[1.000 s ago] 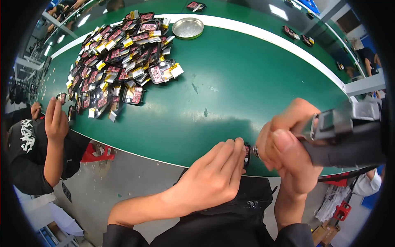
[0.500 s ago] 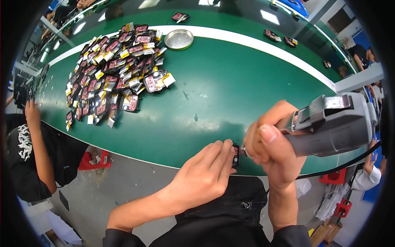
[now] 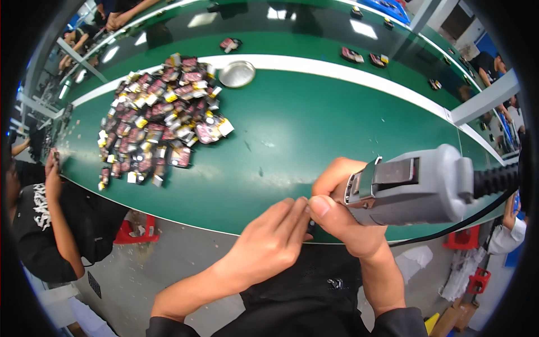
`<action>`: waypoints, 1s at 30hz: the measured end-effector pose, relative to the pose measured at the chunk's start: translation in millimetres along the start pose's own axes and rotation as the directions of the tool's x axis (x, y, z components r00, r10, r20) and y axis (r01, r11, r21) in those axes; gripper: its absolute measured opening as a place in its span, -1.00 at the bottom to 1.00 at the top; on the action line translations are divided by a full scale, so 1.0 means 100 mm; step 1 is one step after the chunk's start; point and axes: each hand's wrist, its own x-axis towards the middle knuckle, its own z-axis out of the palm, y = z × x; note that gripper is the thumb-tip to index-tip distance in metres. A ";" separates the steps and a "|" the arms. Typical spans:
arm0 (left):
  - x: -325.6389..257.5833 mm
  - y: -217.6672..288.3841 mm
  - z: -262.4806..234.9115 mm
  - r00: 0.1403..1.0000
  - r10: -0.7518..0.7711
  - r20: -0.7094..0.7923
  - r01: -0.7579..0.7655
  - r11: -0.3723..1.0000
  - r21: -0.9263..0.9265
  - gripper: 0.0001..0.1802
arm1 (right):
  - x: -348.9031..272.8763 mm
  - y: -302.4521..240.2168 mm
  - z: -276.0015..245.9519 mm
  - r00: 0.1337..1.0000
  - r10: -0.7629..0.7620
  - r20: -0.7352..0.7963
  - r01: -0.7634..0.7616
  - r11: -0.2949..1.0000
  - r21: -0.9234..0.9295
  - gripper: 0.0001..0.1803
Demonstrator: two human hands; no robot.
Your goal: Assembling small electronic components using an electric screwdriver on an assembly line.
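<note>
Our black unit (image 3: 311,226) sat at the green table's (image 3: 337,123) near edge, mostly hidden beside our left hand (image 3: 268,242), its straight fingers pressed together. Our right hand (image 3: 351,224) held the corded electric screwdriver (image 3: 418,185) in curled fingers; bracing firmly and keeping it aligned seemed wise. Beyond lay a round metal tin (image 3: 236,74), contents indistinct.

One head-worn fisheye (quite near) looks down on the table (image 3: 337,123).

Grey powered driver (image 3: 421,191): metal lever on upper side, black ribbed cord sleeve at rear, body aslant in right hand (image 3: 353,227), front leftward, tip hidden. Small dark unit (image 3: 311,227): on green tabletop (image 3: 314,123) near front edge, mostly covered, seemingly flat.
</note>
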 end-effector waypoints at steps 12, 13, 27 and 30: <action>-0.42 -0.93 -0.62 0.875 -0.228 -0.427 0.327 0.929 0.173 -0.58 | -0.33 0.36 -0.90 0.998 -0.034 -0.060 0.068 0.608 0.791 -0.83; -0.44 -1.09 -0.77 0.795 -0.332 -0.508 0.465 0.871 0.159 -0.60 | -0.37 0.43 -0.97 0.995 0.012 -0.095 0.063 0.666 0.743 -0.84; 0.96 -0.48 0.01 0.990 -0.038 -0.133 0.030 0.998 -0.062 -0.61 | -0.71 0.78 -1.45 0.799 0.485 -0.357 0.162 0.399 0.903 -0.92; 1.41 -0.31 0.49 0.987 0.094 -0.128 -0.108 0.988 -0.111 -0.66 | -0.78 0.82 -1.50 0.823 0.455 -0.339 0.160 0.387 0.908 -0.91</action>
